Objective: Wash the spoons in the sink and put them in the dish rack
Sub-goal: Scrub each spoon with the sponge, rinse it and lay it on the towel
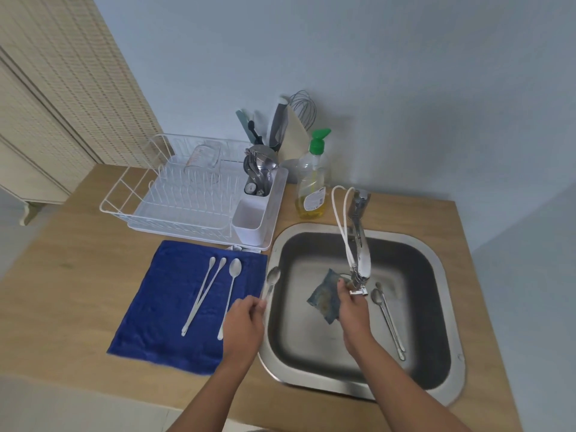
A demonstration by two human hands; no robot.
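Note:
My left hand (244, 322) grips a long-handled spoon (271, 280) by its handle, bowl pointing away, right over the sink's left rim (268, 307). My right hand (353, 310) holds a blue-grey sponge (324, 296) above the steel basin, just under the tap's spout. Two more long spoons (388, 319) lie on the sink floor at the right. Three spoons (215, 293) rest on a blue towel (162, 310) left of the sink. The white dish rack (187, 201) stands behind the towel, its cutlery holder (260, 194) filled with utensils.
A tap (360, 232) with white tubing arches over the basin. A bottle of yellow dish soap (312, 182) with a green pump stands behind the sink. A utensil crock with a whisk (299, 120) is against the wall. A glass jug lies in the rack.

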